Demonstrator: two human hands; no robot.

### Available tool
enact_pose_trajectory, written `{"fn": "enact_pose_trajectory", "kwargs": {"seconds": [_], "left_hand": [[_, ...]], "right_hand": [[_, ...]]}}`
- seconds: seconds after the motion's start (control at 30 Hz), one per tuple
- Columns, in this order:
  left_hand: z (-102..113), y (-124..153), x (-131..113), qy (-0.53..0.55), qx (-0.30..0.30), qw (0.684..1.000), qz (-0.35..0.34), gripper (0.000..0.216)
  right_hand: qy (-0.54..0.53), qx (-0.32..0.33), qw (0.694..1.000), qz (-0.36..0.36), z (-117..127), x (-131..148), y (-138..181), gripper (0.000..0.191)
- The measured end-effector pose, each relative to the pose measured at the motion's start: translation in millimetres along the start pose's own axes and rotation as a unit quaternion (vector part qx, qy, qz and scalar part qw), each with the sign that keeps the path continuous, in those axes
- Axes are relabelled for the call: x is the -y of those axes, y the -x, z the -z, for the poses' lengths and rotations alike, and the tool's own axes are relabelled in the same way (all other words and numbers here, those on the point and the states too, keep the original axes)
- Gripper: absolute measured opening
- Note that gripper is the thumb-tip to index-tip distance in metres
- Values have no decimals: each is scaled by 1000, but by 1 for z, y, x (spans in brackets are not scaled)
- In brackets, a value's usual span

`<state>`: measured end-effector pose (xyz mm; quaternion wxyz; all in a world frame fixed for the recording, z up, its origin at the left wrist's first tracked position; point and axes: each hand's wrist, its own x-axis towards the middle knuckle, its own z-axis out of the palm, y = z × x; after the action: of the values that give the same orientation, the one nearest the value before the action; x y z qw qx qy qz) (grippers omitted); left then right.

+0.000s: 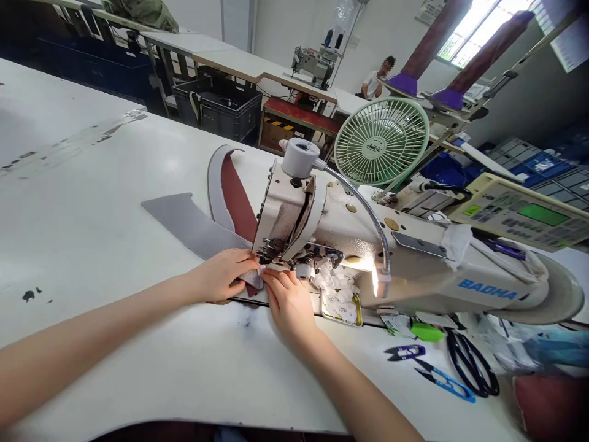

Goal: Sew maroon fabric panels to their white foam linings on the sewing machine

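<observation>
Grey and maroon fabric pieces lie under the head of a white sewing machine (294, 209). My left hand (225, 274) presses on the grey fabric (184, 224) just left of the needle area, its fingers bent together at the cloth's edge. Close beside it, my right hand (291, 301) rests with fingertips on the same cloth near the presser foot. A maroon piece with a curved grey edge (237, 196) spreads out behind the machine head. The needle and the stitched edge are hidden by the machine and my fingers.
Right of my right hand sits a small tray of white labels (340, 307). Purple thread snips (405, 352), blue thread snips (446, 380) and black scissors handles (472, 362) lie farther right. A green fan (381, 141) stands behind the machine; a person (375, 80) sits beyond.
</observation>
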<state>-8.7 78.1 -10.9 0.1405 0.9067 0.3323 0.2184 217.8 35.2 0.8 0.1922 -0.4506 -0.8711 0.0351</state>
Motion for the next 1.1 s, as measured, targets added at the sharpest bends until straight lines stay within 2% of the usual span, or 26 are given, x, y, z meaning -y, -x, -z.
{"fn": "enact_pose_trajectory", "kwargs": {"seconds": [0.13,0.3,0.47,0.63,0.73,0.83,0.97,1.1], "left_hand": [[-1,4,-3,22,4,1000,-5,36],[-1,8,-3,21,3,1000,-19,33],[1,1,4,7,3,1000,-20,37],[8,-12,12,-7,18,1000,-8,28],[11,-21,19,-10,22,1000,-20,32],[13,-29,30,2,24,999,-44,32],[15,-35,41,21,33,998,-39,25],[16,-37,45,34,46,998,-37,23]], "right_hand": [[27,-6,998,49,-4,10,6,17],[87,17,993,76,-12,17,11,19],[108,27,992,62,-14,15,10,24],[106,18,993,37,-15,10,4,27],[99,18,995,21,-12,11,0,28],[94,37,995,-7,-7,14,-3,32],[92,63,992,-53,-5,15,-5,37],[63,78,993,-67,-6,14,-5,41]]}}
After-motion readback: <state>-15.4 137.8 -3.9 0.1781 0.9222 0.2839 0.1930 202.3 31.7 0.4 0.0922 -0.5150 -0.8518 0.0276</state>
